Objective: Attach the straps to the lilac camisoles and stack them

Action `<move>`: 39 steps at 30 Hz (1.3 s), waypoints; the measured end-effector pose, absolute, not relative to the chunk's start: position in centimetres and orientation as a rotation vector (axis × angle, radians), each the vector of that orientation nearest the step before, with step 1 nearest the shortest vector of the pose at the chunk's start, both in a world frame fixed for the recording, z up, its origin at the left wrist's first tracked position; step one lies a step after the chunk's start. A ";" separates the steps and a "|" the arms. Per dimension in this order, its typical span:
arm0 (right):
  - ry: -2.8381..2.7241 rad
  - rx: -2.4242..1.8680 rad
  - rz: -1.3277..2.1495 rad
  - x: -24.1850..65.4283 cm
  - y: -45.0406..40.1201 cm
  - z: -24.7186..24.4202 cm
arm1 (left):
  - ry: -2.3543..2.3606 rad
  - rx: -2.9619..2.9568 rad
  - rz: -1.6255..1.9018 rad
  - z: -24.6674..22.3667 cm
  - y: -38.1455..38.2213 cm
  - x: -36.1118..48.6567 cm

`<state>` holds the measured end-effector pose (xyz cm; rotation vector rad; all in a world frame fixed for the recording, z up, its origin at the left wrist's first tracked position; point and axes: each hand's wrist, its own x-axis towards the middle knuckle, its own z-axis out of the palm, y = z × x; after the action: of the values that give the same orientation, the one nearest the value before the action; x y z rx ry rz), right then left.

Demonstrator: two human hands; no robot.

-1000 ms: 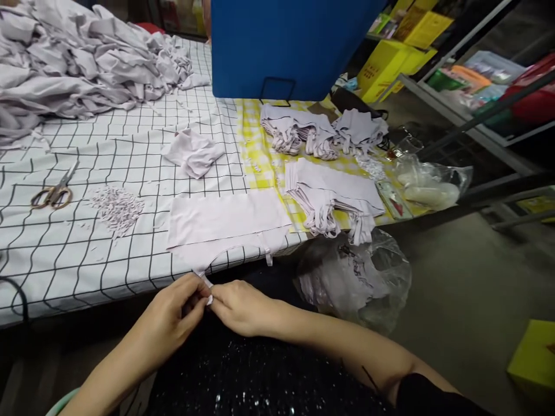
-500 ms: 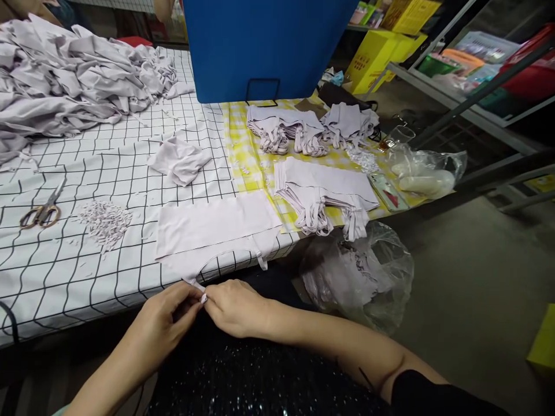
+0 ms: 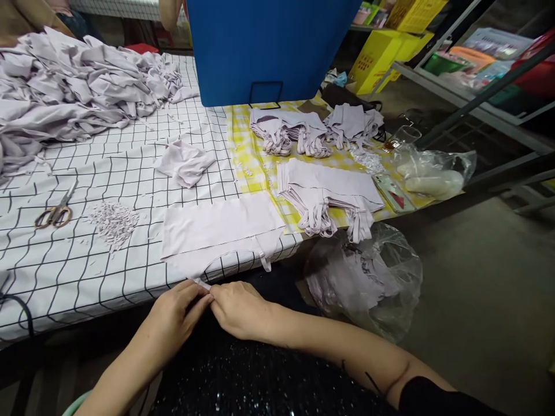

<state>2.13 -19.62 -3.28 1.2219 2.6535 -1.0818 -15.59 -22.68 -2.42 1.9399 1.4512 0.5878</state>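
Note:
A pale lilac strappy garment (image 3: 221, 228) lies flat along the table's front edge, one strap hanging over it near the middle. Its other strap (image 3: 202, 283) runs off the edge into my hands. My left hand (image 3: 176, 309) pinches the end of that strap between thumb and fingers. Close against it, my right hand (image 3: 238, 309) is closed on the same strap, fingertips touching those of the left. Whatever small part sits between the fingertips is hidden.
Scissors (image 3: 54, 215) and a heap of small pale pieces (image 3: 115, 224) lie left. Beyond are a crumpled garment (image 3: 186, 163) and a large cloth pile (image 3: 87, 86). Stacked garments (image 3: 332, 188) stand right, above a clear plastic bag (image 3: 364, 277). A blue panel (image 3: 269, 52) rises behind.
My fingertips have closed together over the strap end, covering a small pale bit that showed between them. The view has shifted slightly, and the garment stays on the table.

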 end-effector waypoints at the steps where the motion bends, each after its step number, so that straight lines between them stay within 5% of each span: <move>1: 2.644 1.221 -1.111 2.2 -19.7 -3.4 | 1.444 1.933 0.590 -2.4 -22.7 -15.6; 15: 2.310 1.168 -1.891 2.0 -19.8 -3.4 | 1.354 1.546 0.668 -1.6 -24.4 -16.6; 28: 1.930 1.032 -2.298 2.0 -19.7 -3.5 | 1.281 1.205 0.679 -1.6 -24.2 -16.9; 39: 2.185 1.171 -2.325 2.0 -20.0 -3.3 | 1.176 0.852 0.939 -2.7 -24.4 -16.8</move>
<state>2.00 -20.01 -3.28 1.1713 2.1851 -2.3248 -16.76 -24.43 -2.66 0.8525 1.1758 0.9385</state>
